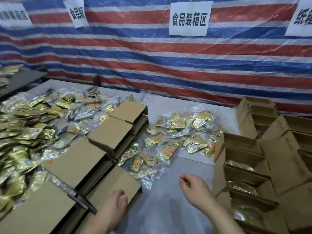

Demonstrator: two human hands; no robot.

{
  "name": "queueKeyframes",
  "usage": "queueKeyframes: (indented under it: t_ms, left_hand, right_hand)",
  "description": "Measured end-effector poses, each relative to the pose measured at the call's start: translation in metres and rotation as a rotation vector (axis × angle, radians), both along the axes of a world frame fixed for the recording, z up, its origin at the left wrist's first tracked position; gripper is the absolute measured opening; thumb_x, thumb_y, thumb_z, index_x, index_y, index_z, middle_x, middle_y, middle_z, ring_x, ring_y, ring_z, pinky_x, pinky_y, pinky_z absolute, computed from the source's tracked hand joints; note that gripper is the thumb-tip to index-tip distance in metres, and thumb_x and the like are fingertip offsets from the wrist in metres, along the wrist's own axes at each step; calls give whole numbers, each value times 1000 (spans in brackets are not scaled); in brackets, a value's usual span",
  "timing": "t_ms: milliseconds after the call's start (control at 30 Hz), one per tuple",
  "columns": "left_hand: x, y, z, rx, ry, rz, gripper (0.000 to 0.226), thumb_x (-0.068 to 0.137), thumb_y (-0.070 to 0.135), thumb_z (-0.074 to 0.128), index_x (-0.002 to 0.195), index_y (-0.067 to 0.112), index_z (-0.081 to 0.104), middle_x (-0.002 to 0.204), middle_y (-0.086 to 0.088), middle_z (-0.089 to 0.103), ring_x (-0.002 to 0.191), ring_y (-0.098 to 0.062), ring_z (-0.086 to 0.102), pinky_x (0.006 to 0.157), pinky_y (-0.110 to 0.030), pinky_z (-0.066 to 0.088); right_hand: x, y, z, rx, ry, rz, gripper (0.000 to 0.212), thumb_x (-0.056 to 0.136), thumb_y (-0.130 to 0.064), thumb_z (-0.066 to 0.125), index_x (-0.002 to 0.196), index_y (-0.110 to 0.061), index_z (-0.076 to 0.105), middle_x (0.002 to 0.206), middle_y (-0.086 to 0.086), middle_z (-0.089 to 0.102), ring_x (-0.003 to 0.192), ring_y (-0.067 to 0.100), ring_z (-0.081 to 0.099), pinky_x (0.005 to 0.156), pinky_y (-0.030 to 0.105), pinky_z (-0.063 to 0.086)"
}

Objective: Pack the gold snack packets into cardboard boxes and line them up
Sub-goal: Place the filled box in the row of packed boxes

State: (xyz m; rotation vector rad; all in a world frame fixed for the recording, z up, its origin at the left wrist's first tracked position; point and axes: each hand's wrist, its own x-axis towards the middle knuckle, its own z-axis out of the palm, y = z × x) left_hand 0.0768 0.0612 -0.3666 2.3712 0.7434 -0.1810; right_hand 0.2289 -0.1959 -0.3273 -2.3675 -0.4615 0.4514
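A: Where are the packets [175,141]?
B: Loose on the surface [168,208] mid-scene, a bigger heap [25,132] far left. Closed boxes [104,137] line up left; open boxes [243,168] right, some holding gold.
A: And the hands?
B: Left hand [116,203] rests on the nearest closed box, probably steadying it. Right hand [194,184] hovers, loosely curled, grip released, holding nothing. Nothing blocks its reach.

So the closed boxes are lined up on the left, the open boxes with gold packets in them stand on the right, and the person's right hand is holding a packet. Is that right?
Not quite. In the head view the right hand holds nothing; it hovers loosely curled over the table. The rest stands: closed boxes on the left, open boxes with gold packets on the right.
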Motion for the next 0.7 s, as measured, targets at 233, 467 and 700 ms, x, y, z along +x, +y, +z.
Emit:
queueKeyframes:
  t_ms: [233, 467, 700]
  left_hand:
    - [-67, 3, -54, 184, 245, 70, 117, 56, 83, 22, 153, 16, 25, 161, -11, 15, 146, -26, 25, 115, -37, 25]
    - [-90, 0, -79, 214, 517, -82, 129, 67, 82, 48, 150, 10, -21, 160, -9, -20, 149, -29, -13, 117, -55, 9]
    - [-109, -22, -62, 340, 626, -84, 96, 93, 43, 50, 151, 4, -16, 161, -13, -19, 149, -30, -14, 118, -53, 9]
  right_hand:
    - [-41, 53, -28, -54, 124, 169, 20, 94, -25, 50, 85, -13, 63, 81, 1, 66, 77, 17, 60, 74, 30, 47]
    - [-85, 100, -57, -166, 231, 371, 22, 96, -22, 46, 90, -7, 62, 89, 5, 62, 82, 20, 54, 76, 30, 42]
    - [-101, 101, -61, -193, 289, 414, 25, 94, -17, 44, 71, -26, 48, 79, -7, 52, 78, 15, 48, 65, 22, 39]
